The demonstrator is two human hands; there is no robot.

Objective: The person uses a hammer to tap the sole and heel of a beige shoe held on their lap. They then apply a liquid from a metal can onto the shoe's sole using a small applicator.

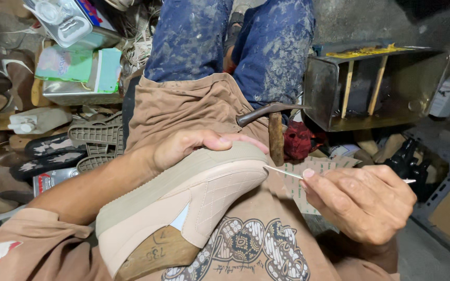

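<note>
A beige shoe (194, 195) with a tan sole lies on its side across my lap, over a wooden last (154, 254) that shows at its opening. My left hand (194, 145) grips the sole near the toe, thumb along the sole's edge. My right hand (363, 200) pinches a thin white stick (282, 173) whose tip touches the toe where the upper meets the sole.
A hammer (272, 117) rests on my knee behind the shoe. An open metal tin box (376, 86) stands to the right, a white bottle (446, 96) beside it. Loose soles (97, 132), tins and shoe parts pile up on the left. A brown cloth covers my lap.
</note>
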